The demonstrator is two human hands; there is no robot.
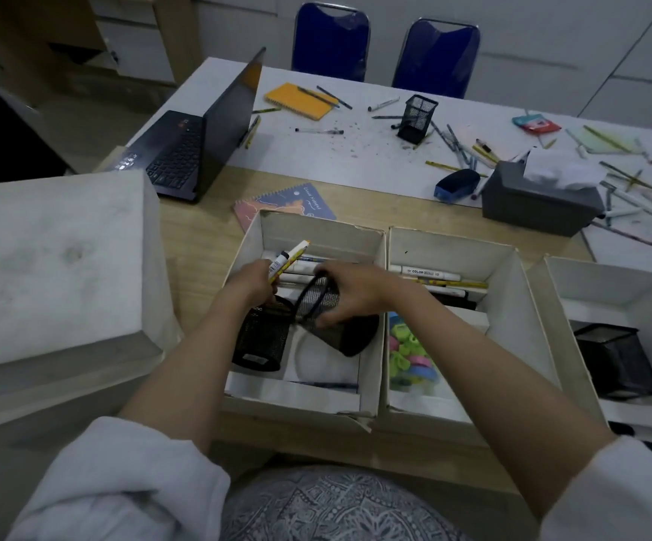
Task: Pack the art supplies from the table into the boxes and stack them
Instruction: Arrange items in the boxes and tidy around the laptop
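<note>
Three open white boxes stand in a row before me. Over the left box (316, 228) my left hand (252, 281) grips a white marker and a yellow pencil (287, 261), their tips pointing up and right. My right hand (349, 290) grips a black mesh pen cup (330, 318) that lies tilted inside that box. A second mesh cup (260, 343) lies beside it at the left. Several markers lie along the box's far wall. The middle box (511, 275) holds markers (429, 273) and coloured tape rolls (408, 355). The right box (605, 279) holds another mesh cup (615, 359).
A large closed white box (55, 263) sits at my left. Behind stand an open laptop (199, 146), a blue notebook (301, 199), a grey tissue box (539, 201), a blue sharpener (457, 183), an orange notepad (299, 100), a mesh cup (416, 118) and scattered pencils (465, 150). Two blue chairs are beyond.
</note>
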